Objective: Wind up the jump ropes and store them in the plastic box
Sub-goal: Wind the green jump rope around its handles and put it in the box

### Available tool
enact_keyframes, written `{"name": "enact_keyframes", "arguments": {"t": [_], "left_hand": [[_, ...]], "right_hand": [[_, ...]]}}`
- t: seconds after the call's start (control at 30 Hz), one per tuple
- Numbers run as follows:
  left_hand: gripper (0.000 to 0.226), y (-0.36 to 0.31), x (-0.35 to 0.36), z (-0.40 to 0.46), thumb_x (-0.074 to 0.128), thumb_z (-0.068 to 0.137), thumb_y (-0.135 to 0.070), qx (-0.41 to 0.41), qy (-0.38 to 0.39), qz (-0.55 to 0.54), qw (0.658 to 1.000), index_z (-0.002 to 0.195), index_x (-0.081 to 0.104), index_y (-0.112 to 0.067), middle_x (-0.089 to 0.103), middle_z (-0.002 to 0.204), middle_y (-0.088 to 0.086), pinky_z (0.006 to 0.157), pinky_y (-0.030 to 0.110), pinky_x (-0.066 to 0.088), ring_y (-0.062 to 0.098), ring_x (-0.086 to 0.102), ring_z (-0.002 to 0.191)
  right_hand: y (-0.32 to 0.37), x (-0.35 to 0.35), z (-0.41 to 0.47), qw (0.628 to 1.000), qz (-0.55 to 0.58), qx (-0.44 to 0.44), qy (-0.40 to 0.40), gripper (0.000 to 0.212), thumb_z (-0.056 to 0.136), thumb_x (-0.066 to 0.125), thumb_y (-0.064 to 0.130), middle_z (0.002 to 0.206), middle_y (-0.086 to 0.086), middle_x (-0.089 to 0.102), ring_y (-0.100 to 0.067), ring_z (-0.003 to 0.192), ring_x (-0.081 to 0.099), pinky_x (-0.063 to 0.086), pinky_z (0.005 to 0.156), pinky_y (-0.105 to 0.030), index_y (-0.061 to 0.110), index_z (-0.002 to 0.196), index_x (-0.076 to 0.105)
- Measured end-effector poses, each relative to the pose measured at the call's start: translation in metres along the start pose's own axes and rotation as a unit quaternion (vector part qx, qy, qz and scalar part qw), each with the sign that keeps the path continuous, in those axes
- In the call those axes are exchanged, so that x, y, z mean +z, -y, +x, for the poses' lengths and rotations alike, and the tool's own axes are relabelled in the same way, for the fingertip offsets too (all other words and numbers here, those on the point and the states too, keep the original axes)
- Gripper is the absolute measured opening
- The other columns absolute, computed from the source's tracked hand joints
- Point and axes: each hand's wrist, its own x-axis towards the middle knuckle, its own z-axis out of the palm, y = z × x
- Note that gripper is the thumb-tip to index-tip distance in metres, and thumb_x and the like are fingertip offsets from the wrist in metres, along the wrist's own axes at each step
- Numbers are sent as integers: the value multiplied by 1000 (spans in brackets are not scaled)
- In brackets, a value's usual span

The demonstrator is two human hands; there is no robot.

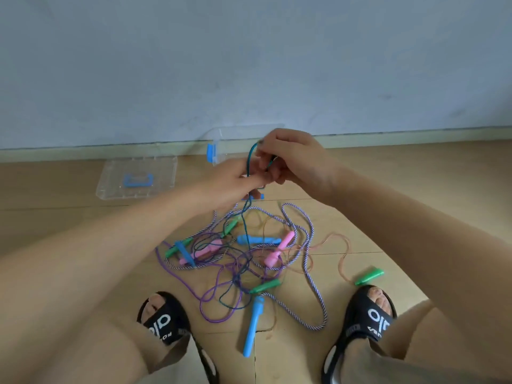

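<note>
Both the left hand point(235, 178) and right hand point(291, 156) pinch a thin teal rope point(250, 156), lifted above the tangled pile of ropes point(241, 256) with blue, pink and green handles.

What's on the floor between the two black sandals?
In the head view, a blue handle and a striped rope's loop lie between the left sandal and the right sandal, at the near edge of the tangled rope pile.
</note>
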Motion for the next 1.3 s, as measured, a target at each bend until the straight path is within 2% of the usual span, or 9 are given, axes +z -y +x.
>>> {"name": "enact_keyframes", "arguments": {"t": [0.23,0.4,0.5,0.63,0.77,0.87,0.97,1.07,1.3], "left_hand": [[25,-20,-25,-21,47,101,-34,21,-21,127,991,94,64,-16,71,93,-18,82,29,45,11,60,89],[23,-24,-34,-22,45,104,-21,30,31,54,998,82,51,-15,68,65,-2,85,47,50,29,67,78],[20,-20,-34,-19,47,102,-18,22,4,32,999,85,55,-11,46,51,-8,67,40,57,15,50,52],[21,-22,-28,-15,49,100,-21,12,-26,43,999,84,60,-15,41,51,-14,48,26,34,10,35,47],[22,-35,-19,-12,48,99,-25,47,-17,162,985,84,63,-21,53,65,-11,53,14,38,-4,47,52],[29,-50,-16,-14,48,98,-15,57,-18,125,990,71,55,-21,55,51,-15,49,9,33,-4,45,48],[29,-61,-16,-21,45,100,-9,65,74,40,994,78,64,-11,49,49,-12,50,15,30,4,35,47],[49,-64,-17,-22,41,99,-5,71,80,-5,994,60,62,-25,39,55,-3,51,24,27,10,29,51],[32,-36,-38,-16,50,101,-33,18,40,83,996,76,57,-14,40,49,-16,49,15,34,4,36,48]], "right_hand": [[20,-15,-14,999,2,10,-38,24,98,58,25,84,-10,67,-16,62,59,51,58,-26,9,80,56],[31,-45,-13,991,23,32,-131,21,95,59,13,85,-14,67,-17,60,66,57,61,-24,7,75,53],[26,-59,0,984,-48,58,-161,11,91,59,10,90,-18,70,-21,65,72,61,72,-32,3,83,57],[16,-55,0,882,-455,45,-116,34,91,54,21,116,-8,66,-24,99,65,49,82,-32,16,125,54],[24,-15,-10,935,-345,-75,-37,51,95,47,18,137,9,54,-11,122,50,37,94,-21,31,144,44],[22,4,-10,968,-242,-56,24,38,100,42,32,106,16,62,-6,86,59,42,79,-18,35,137,51],[20,5,-4,960,-273,-41,45,37,99,37,54,74,5,63,-13,55,51,43,59,-25,25,97,59],[26,1,1,961,-268,-35,60,57,99,31,61,67,-1,57,-15,51,45,35,49,-22,10,89,56],[10,-13,10,863,-484,-141,-26,46,100,43,45,60,2,53,-19,61,48,37,57,-34,15,66,50]]}}
